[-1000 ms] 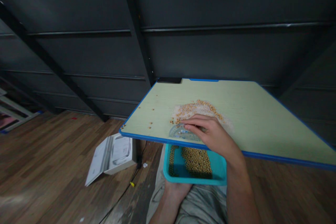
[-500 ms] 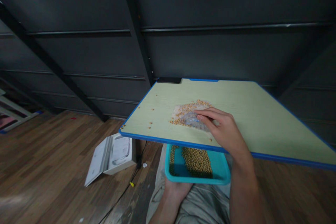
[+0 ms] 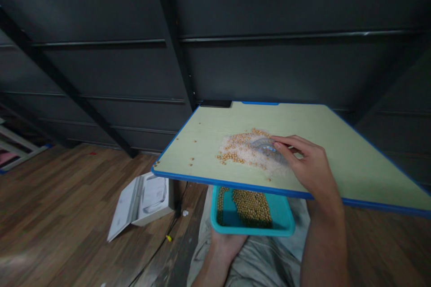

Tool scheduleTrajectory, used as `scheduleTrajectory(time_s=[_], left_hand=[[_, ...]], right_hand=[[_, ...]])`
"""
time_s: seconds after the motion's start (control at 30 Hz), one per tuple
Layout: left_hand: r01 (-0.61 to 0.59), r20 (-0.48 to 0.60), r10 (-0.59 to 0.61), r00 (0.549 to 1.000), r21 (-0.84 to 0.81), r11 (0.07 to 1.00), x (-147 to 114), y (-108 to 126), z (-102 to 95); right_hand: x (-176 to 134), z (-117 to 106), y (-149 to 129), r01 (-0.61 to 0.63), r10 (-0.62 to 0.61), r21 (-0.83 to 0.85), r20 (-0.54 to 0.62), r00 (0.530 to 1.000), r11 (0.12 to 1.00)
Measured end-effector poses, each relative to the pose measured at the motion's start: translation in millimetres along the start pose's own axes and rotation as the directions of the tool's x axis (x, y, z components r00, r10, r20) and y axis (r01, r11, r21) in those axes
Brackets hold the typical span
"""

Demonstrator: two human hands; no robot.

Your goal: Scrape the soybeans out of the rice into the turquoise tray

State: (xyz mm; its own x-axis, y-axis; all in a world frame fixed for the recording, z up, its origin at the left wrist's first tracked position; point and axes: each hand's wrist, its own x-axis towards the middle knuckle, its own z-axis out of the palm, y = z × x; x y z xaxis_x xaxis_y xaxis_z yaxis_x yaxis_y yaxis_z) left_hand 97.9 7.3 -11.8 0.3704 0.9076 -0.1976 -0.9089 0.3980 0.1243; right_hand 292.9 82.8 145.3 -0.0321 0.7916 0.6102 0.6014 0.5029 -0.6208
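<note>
My right hand (image 3: pixel 308 161) pinches a clear, rounded plastic piece (image 3: pixel 266 145) between thumb and fingers, over a heap on the table. Its exact kind I cannot make out. The heap mixes white rice-like grains (image 3: pixel 249 154) with round tan beans (image 3: pixel 232 157). Below the table's near edge, my left hand (image 3: pixel 227 242) supports a teal plastic tray (image 3: pixel 284 215) from underneath, its fingers hidden by the tray. Inside the tray lie many similar beans (image 3: pixel 252 208), most in one large patch, with a narrow band along the left side.
The pale green folding table (image 3: pixel 340 157) has a blue rim. Stray beans (image 3: pixel 191 159) lie on its left part. A dark flat object (image 3: pixel 215 103) is at the far left edge. On the wooden floor are an open white box (image 3: pixel 155 195) and a black cable (image 3: pixel 151 258).
My right hand has slid to the right with the clear plastic piece, uncovering more white grains in the heap. The tray and my left hand stay in place.
</note>
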Motion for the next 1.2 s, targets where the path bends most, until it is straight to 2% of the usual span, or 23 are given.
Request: scheduleTrajectory(time_s=[0.13, 0.23, 0.37, 0.53, 0.73, 0.83, 0.93, 1.03, 1.1, 1.2], left_hand=[[-0.006, -0.037, 0.006, 0.999, -0.007, 1.0, -2, -1, 7.2], [-0.012, -0.074, 0.012, 0.997, -0.002, 1.0, -3, -2, 12.7], [-0.011, -0.084, 0.011, 0.996, 0.003, 1.0, -3, -2, 16.7], [0.01, -0.026, -0.009, 1.0, 0.043, 0.999, -2, -2, 21.0], [0.009, -0.029, -0.007, 1.0, 0.056, 0.998, -1, -1, 18.5], [0.006, -0.006, -0.006, 1.0, 0.051, 0.999, 0, -1, 12.9], [0.016, -0.007, -0.016, 1.0, 0.053, 0.998, 1, -1, 9.6], [0.022, -0.017, -0.021, 1.0, 0.053, 0.998, 0, -1, 10.3], [0.017, -0.022, -0.016, 1.0, 0.052, 0.999, 0, -1, 12.8], [0.017, -0.03, -0.015, 0.999, 0.052, 0.999, -1, -1, 18.1]], right_hand=[[-2, -5, 12, -0.068, 0.067, -0.001, -0.119, 0.991, 0.998], [-2, -6, 19, -0.152, 0.163, 0.068, -0.198, 0.967, 0.986], [-1, -5, 21, -0.229, 0.255, 0.131, -0.242, 0.936, 0.965], [-1, -1, 18, -0.196, 0.226, 0.149, -0.23, 0.946, 0.969], [0, 3, 14, -0.168, 0.198, 0.121, -0.31, 0.93, 0.978], [-1, -1, 12, -0.18, 0.219, 0.171, -0.247, 0.944, 0.969], [-3, -6, 7, -0.179, 0.2, 0.223, -0.075, 0.977, 0.958], [-5, -7, 3, -0.161, 0.148, 0.195, 0.082, 0.986, 0.967], [-4, -4, 1, -0.14, 0.121, 0.162, 0.12, 0.985, 0.977], [-2, 2, 0, -0.109, 0.094, 0.129, 0.118, 0.989, 0.986]])
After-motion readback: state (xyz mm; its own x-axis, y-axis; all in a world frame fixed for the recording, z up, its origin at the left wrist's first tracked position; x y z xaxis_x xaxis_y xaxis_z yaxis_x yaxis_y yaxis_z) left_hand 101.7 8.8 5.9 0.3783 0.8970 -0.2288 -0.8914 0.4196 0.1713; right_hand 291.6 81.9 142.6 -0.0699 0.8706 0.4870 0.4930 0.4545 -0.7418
